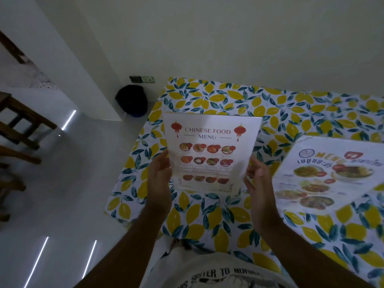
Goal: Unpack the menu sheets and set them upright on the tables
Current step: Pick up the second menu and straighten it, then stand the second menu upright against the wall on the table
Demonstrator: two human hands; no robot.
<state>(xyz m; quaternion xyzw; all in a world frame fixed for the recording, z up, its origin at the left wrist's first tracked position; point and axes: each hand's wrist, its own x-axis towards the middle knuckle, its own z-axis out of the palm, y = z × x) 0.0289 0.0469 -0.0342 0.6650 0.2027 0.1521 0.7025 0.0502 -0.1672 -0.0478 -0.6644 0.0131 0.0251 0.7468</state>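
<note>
- Far left: dark wooden furniture (22, 121) on a glossy white floor (68, 194) streaked with light reflections.
- Further right, by the white wall: black bin (132, 100), with a wall socket (142, 79) just above it.
- Left hand (160, 179) at the left edge of the Chinese food menu (209, 154), thumb in front, the other fingers hidden behind the sheet; looks like a pinch on the edge.
- Menu upright over the lemon-print tablecloth (207, 215), printed face toward the camera, red lanterns beside the title, rows of dish photos below; lower edge low over the cloth, contact impossible to tell.
- Right hand (258, 183) at the right edge of the same sheet, fingers curled loosely together near it; firm grip or mere touch impossible to tell.
- Right of that: second menu sheet (328, 179) flat on the cloth, turned at an angle, well apart from the upright one.
- Bottom centre: light shirt with dark lettering (218, 275).
</note>
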